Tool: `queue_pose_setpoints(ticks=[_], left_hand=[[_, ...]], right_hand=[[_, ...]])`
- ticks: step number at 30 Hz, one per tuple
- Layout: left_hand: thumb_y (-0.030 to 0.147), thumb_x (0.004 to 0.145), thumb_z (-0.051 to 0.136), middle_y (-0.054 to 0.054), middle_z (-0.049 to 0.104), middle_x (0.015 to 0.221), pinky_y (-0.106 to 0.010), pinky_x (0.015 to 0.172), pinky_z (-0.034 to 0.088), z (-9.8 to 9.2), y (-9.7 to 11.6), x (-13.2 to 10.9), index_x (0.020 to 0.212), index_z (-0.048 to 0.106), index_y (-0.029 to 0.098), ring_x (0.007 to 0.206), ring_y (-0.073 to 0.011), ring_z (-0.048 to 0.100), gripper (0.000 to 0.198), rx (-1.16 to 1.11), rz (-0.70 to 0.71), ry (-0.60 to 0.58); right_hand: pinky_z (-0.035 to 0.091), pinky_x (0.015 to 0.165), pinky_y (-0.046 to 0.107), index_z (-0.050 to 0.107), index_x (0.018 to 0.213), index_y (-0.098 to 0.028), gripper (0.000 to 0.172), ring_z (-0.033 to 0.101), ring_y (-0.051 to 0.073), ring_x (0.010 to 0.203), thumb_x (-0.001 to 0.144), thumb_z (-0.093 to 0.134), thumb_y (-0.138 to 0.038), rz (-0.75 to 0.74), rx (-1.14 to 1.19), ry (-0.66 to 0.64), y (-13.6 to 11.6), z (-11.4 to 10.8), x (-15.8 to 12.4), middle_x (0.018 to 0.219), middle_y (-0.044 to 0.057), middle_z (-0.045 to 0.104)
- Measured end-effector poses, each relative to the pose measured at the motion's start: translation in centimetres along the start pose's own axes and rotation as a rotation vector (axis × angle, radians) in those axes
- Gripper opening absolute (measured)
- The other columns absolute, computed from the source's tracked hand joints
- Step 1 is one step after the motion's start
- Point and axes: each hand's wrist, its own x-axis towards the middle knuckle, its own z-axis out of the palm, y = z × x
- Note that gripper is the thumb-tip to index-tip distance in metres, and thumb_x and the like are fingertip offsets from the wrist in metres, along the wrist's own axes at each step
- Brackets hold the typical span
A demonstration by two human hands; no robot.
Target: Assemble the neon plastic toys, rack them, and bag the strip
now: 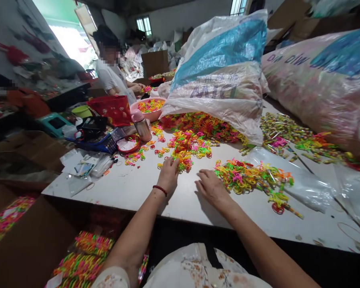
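My left hand (168,175), with a dark red bead bracelet on its wrist, reaches to the near edge of a loose pile of small plastic pieces (184,146) in yellow, orange, pink and green. Its fingers are slightly bent and apart, and the tips touch or lie just beside the pieces. My right hand (211,187) rests low over the white table (186,196), its fingers loosely spread with nothing in them. Just beyond it lies a second heap of bright pieces with stick-like parts (249,176).
A large white-and-blue woven sack (219,68) spills pieces at the back; another full sack (318,80) lies right. Clear plastic bags (303,188) lie on the right. A pink bottle (141,127), pink basin (148,109) and blue basket (93,144) stand left. A co-worker (112,72) works behind.
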Motion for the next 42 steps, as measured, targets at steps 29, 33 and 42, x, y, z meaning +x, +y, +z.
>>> queue_pose_setpoints(ticks=[29,33,42], left_hand=[[0.036,0.070,0.078,0.001,0.065,0.075,-0.019,0.053,0.046,-2.3,3.7,-6.9,0.109,0.052,0.020,0.059,-0.0091,0.058,0.050,-1.447,-0.948,0.152],[0.033,0.069,0.080,-0.001,0.067,0.084,-0.021,0.060,0.050,-2.0,3.1,-7.2,0.111,0.054,0.020,0.067,-0.0103,0.061,0.051,-1.466,-0.939,0.166],[0.032,0.067,0.082,-0.003,0.068,0.088,-0.022,0.066,0.052,-2.6,2.7,-7.2,0.103,0.061,0.018,0.071,-0.0108,0.062,0.044,-1.582,-0.942,0.195]], right_hand=[[0.039,0.094,0.033,0.057,0.124,-0.008,0.036,0.053,0.026,0.111,0.091,0.042,-0.012,0.369,-0.526,-0.444,15.0,-0.4,15.1,0.123,0.021,0.056],[0.039,0.094,0.034,0.058,0.122,-0.008,0.036,0.050,0.029,0.114,0.090,0.043,-0.013,0.398,-0.542,-0.429,15.8,0.8,16.0,0.125,0.022,0.053],[0.043,0.095,0.040,0.055,0.124,-0.004,0.037,0.053,0.031,0.115,0.089,0.052,-0.015,0.532,-0.497,-0.372,15.9,1.6,16.9,0.122,0.027,0.054]])
